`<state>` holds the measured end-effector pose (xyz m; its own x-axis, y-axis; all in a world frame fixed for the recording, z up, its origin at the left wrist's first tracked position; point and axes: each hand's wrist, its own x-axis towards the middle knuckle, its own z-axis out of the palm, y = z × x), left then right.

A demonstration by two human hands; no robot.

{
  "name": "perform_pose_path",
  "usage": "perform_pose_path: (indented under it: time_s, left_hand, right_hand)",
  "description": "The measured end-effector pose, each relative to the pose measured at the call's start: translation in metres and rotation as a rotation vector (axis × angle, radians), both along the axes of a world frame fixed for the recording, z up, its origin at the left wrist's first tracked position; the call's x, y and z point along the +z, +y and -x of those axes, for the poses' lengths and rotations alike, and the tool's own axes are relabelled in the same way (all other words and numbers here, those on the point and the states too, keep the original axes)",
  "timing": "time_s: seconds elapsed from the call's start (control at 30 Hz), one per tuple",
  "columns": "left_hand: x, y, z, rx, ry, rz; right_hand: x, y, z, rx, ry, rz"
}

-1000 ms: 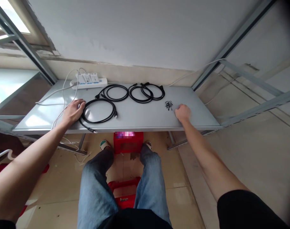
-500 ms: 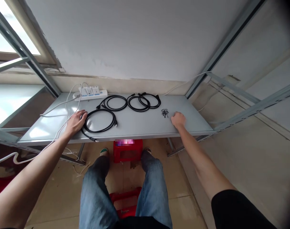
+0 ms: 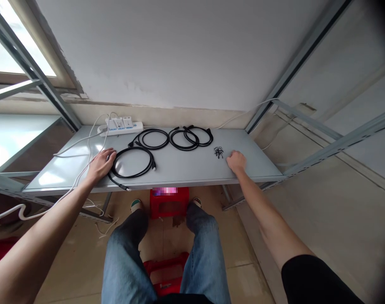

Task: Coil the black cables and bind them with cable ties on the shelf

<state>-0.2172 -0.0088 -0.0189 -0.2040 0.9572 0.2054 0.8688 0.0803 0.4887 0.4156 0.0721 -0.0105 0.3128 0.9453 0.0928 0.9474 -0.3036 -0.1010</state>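
Observation:
On the grey shelf top (image 3: 186, 169), my left hand (image 3: 101, 164) lies with its fingers stretched out and its thumb apart, at the left edge of a coiled black cable (image 3: 153, 162). That cable's two plug ends point toward the front edge. Behind it sits a second black cable coil (image 3: 152, 148), with a third coil (image 3: 183, 149) and a fourth coil (image 3: 205, 145) overlapping to its right. My right hand (image 3: 236, 160) rests as a closed fist on the surface, nothing showing in it. Just left of it is a small heap of short black ties (image 3: 218, 152).
A white power strip (image 3: 121, 130) with adapters stands at the back left, and white cords (image 3: 81, 169) run from it over the left front edge. Metal uprights (image 3: 268, 107) frame both sides. Under the shelf is a red stool (image 3: 169, 207).
The view has shifted very slightly and my legs have moved a little. Both hands and the cables stay in place on the shelf.

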Motion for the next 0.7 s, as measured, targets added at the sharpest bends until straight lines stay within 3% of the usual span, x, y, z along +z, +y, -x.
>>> perform_pose_path:
  time_s: [0.7]
  left_hand:
    - [-0.0013, -0.0005, 0.0011, -0.021, 0.052, 0.023]
  right_hand:
    - [-0.008, 0.0015, -0.0082, 0.004, 0.049, -0.073]
